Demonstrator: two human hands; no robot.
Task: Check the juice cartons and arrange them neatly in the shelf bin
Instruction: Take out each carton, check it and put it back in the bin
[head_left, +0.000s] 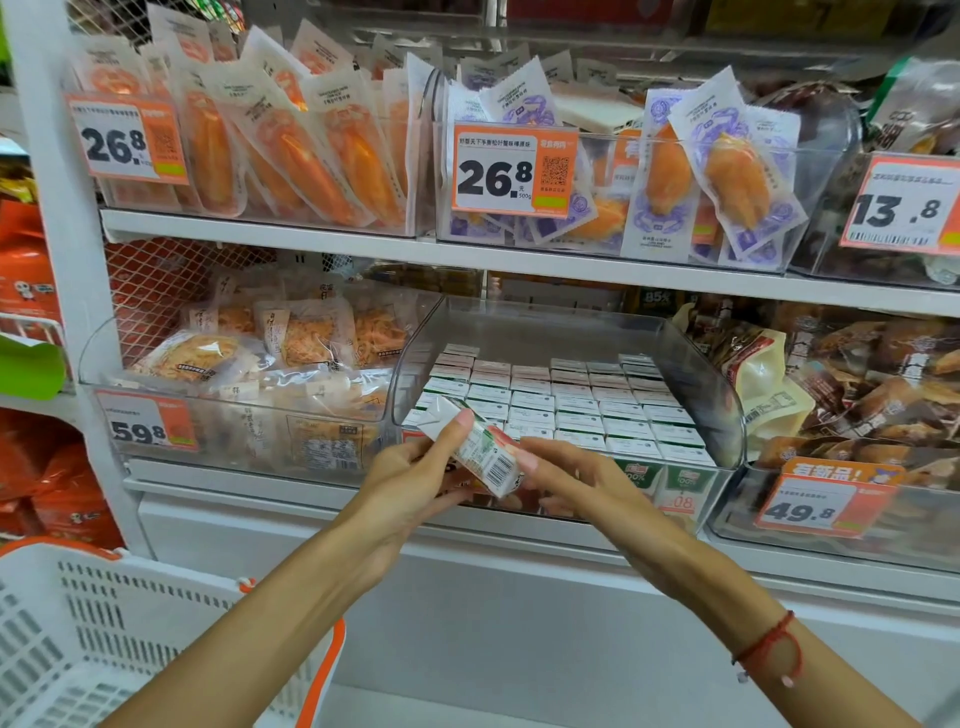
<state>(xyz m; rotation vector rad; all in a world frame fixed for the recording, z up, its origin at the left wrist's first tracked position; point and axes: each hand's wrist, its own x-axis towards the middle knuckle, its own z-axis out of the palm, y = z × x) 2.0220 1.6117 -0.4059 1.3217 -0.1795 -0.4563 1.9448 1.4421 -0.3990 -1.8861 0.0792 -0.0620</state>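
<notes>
White metal shelving (519, 260) fills the view under bright, even shop light, its tiers lined with clear plastic bins of packaged snacks (291, 150) above the hands. Orange-and-white price tags (514, 171) hang in front. A white perforated plastic basket with orange trim (104, 623) sits lower left.

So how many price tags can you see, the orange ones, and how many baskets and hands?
Orange price tags: 6
White basket: 1
Hands, left and right, holding one juice carton: 2
Total: 9
</notes>
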